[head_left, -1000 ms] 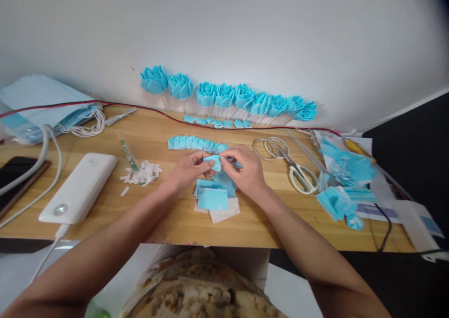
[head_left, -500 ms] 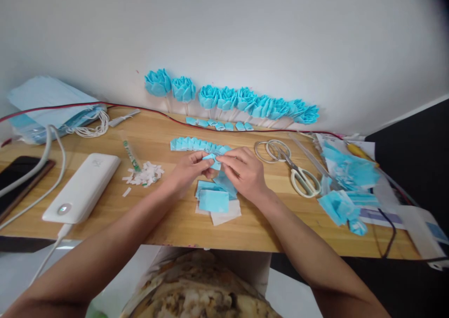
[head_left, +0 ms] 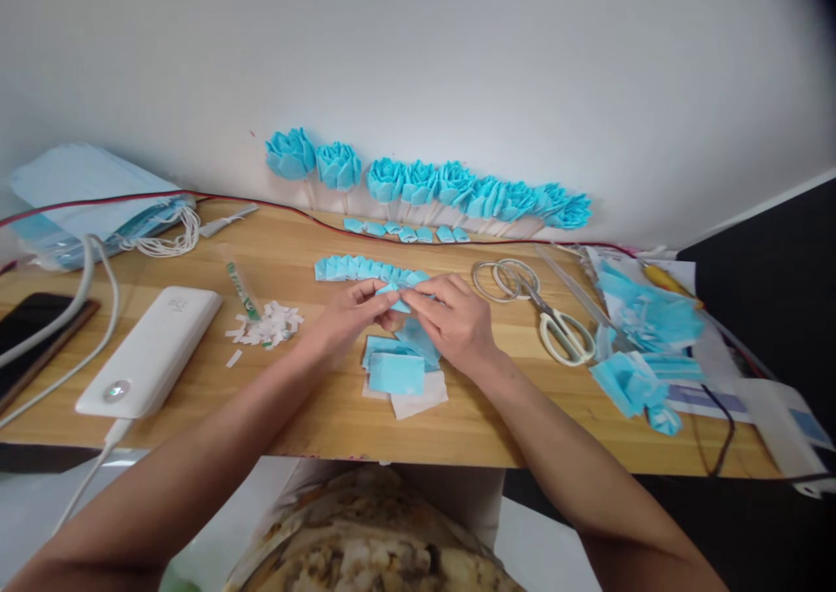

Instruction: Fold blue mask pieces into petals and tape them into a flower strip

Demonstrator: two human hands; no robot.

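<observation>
My left hand (head_left: 353, 313) and my right hand (head_left: 452, 320) meet at the middle of the wooden table (head_left: 313, 418), both pinching a small folded blue paper piece (head_left: 394, 293). Just below the hands lies a small stack of blue and white paper rectangles (head_left: 398, 374). Behind the hands a row of folded blue petals (head_left: 359, 267) lies on the table. Several finished blue paper flowers (head_left: 418, 183) on sticks lean against the wall.
Scissors (head_left: 555, 318) lie right of my hands, beside a heap of blue paper scraps (head_left: 643, 348). At the left are a white power bank (head_left: 151, 348), white paper bits (head_left: 267, 324), a green tube (head_left: 240, 285), cables, a phone (head_left: 26, 326) and a pack of blue masks (head_left: 84, 200).
The hands have closed a little tighter over the blue piece and its fold has flattened; the view shifted slightly. Nothing else on the table moved.
</observation>
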